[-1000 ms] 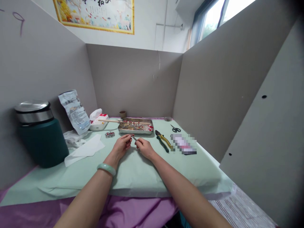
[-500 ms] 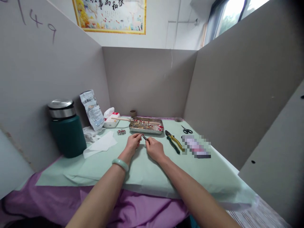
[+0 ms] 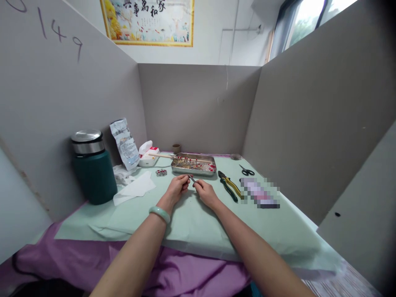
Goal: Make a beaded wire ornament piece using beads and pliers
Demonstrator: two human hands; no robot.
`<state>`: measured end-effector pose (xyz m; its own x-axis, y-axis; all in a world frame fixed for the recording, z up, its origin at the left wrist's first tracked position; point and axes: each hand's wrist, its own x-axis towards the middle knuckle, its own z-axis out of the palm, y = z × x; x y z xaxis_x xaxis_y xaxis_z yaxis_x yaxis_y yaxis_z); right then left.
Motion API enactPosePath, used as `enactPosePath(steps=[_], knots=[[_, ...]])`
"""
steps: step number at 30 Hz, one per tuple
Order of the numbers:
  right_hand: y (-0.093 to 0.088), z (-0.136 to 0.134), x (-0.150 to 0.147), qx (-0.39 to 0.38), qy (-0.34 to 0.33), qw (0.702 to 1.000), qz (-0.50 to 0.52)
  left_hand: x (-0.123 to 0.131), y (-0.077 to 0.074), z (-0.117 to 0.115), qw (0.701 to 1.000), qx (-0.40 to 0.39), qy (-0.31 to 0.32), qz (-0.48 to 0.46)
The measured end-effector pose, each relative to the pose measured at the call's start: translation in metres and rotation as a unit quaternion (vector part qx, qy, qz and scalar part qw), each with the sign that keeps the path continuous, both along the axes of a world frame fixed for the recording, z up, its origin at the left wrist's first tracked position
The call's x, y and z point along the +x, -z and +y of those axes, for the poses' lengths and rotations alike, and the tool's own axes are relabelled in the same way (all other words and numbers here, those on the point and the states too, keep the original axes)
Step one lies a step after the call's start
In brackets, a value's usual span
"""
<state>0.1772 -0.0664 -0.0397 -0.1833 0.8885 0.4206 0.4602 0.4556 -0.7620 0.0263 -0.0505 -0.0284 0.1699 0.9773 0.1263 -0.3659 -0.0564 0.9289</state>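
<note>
Hands meet at the middle of the table, forearms stretched forward over the pale green cloth. The left hand, a jade-coloured bangle on its wrist, curls its fingertips onto one end of a small thin metal piece. The right hand pinches the other end, so the piece is held between both just above the cloth.

At far left stands a dark green flask with a steel lid. Beside it a crinkled printed packet leans on the grey partition, with loose white tissue sheets below. Just behind the hands sits a shallow rectangular steel tray holding small red and metallic parts, too fine to identify. Right of the tray lie pliers with yellow-and-green handles, then small black scissors.
</note>
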Motion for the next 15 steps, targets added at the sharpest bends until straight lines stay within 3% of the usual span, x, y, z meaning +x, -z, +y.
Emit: enactPosePath(steps=[4, 9, 15], knots=[[-0.0010, 0.0006, 0.0009, 0.002, -0.006, 1.000, 0.000, -0.0007, -0.0020, -0.0023, 1.000, 0.000, 0.010, 0.009], [0.0023, 0.0014, 0.0000, 0.023, 0.021, 0.998, -0.049, 0.0001, -0.0005, -0.0008, 0.998, 0.003, -0.027, 0.059], [0.0045, 0.0004, -0.0028, 0.067, 0.093, 0.980, -0.165, 0.0031, 0.0069, 0.0062, 0.974, 0.012, -0.138, 0.177]])
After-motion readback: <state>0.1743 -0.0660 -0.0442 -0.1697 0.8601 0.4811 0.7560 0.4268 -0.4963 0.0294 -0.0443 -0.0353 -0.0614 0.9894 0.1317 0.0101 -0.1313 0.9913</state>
